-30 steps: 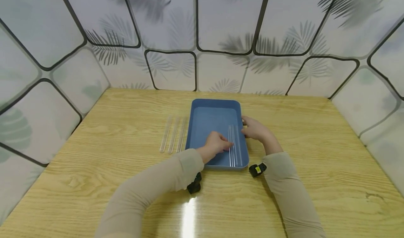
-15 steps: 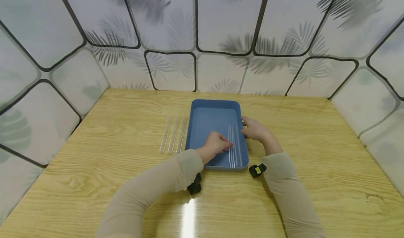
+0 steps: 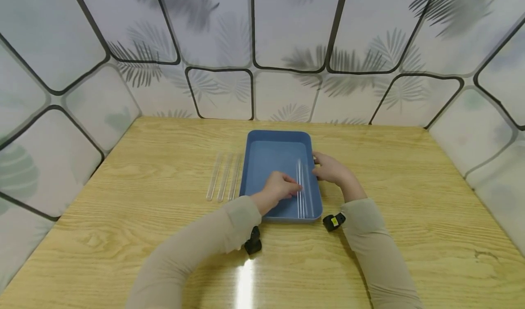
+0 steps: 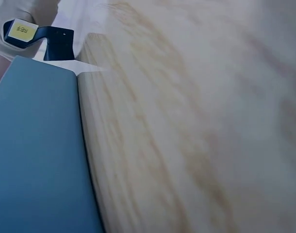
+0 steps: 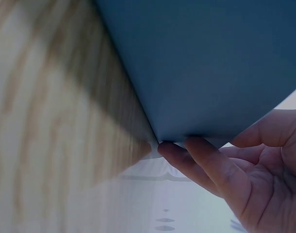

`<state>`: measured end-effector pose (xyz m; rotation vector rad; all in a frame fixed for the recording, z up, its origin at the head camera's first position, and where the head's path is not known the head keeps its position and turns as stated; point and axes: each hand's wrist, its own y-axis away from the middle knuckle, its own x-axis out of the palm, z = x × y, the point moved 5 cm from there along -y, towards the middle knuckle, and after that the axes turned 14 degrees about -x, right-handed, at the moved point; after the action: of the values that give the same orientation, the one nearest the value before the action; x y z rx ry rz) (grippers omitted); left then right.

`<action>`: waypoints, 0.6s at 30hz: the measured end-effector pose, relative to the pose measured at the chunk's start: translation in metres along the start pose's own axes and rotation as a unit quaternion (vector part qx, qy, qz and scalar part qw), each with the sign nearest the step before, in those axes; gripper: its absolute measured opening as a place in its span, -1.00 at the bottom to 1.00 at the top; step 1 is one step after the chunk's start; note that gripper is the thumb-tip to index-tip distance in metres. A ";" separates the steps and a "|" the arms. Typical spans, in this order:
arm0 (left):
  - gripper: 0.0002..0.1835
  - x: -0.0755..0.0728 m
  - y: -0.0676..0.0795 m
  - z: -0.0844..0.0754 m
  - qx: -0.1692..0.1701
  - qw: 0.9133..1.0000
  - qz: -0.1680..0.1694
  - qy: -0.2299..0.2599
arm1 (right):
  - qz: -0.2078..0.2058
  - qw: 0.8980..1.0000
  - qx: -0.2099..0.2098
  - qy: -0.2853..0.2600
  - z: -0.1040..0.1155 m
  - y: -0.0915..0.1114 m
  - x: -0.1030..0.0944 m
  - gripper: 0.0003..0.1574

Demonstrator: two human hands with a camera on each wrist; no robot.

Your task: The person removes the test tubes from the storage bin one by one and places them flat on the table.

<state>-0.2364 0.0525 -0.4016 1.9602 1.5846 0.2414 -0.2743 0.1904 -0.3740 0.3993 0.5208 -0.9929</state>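
My left hand (image 3: 280,188) is over the blue tray (image 3: 266,156), pinching a clear test tube (image 3: 301,206) between thumb and fingertips near the tray's right side. At least one more clear tube appears to lie alongside it, hard to make out against the blue. My right hand (image 3: 332,168) touches the outside of the tray's right wall. In the right wrist view, the fingertips (image 5: 201,145) rest against the tray's outer wall, with the fingers only slightly bent. The left wrist view shows the tray's outer wall (image 4: 41,145), not the left hand.
Three clear test tubes (image 3: 223,181) lie side by side on the wooden table (image 3: 164,163), left of the tray. Black wrist cameras sit at the left cuff (image 3: 253,241) and right cuff (image 3: 334,221). Patterned wall panels (image 3: 283,95) border the table at the back and sides.
The tube in my left hand now reaches slightly farther toward the back of the tray. Both hands otherwise keep nearly the same place, and the head view has shifted slightly.
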 end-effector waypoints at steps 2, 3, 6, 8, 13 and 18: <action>-0.83 0.000 0.001 0.000 -0.001 1.000 0.008 0.011 | 0.000 1.000 0.001 -0.002 0.000 0.000 0.000 -0.23; -0.83 0.000 0.002 0.000 -0.001 1.000 0.013 0.018 | 0.001 1.000 0.003 -0.002 0.000 0.000 0.000 -0.22; -0.82 -0.001 0.002 0.000 -0.002 0.999 0.022 0.033 | 0.003 1.000 0.007 0.003 0.000 -0.001 0.000 -0.22; -0.81 -0.002 0.003 0.000 -0.001 0.999 0.027 0.040 | 0.005 1.000 0.009 0.006 0.000 -0.001 0.000 -0.22; -0.78 -0.006 0.003 -0.002 0.007 0.998 0.032 0.052 | 0.004 1.000 0.013 0.007 0.000 -0.001 0.000 -0.21; -0.76 -0.010 0.005 -0.004 0.012 0.998 0.037 0.056 | 0.001 1.000 0.017 0.012 -0.002 -0.001 0.000 -0.22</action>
<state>-0.2370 0.0439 -0.3937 2.0581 1.5924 0.3695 -0.2756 0.1908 -0.3753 0.4430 0.5254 -0.9979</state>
